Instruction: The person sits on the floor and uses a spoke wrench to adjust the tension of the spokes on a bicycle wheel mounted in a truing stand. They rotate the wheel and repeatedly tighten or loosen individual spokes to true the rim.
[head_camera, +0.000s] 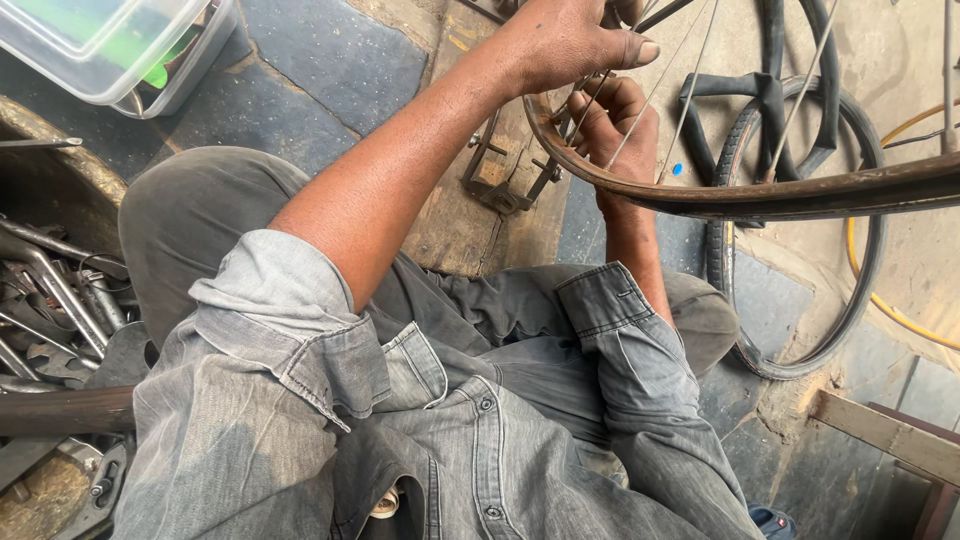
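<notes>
Gripping the rusty wheel rim (760, 195), left hand (565, 40) curls over it, right hand (620, 125) pinches a spoke (640, 115).

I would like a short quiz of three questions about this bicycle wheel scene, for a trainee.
1. True or false: both hands touch the wheel rim.
2. Where do the wrenches lie: at the person's left, or at the right?
3. What lies on the floor behind the rim: A) a black tyre, B) a chain, C) a saddle?

Key:
1. True: the left hand rests on top, and the right hand has its grip around the spokes at the rim.
2. Left.
3. A.
</notes>
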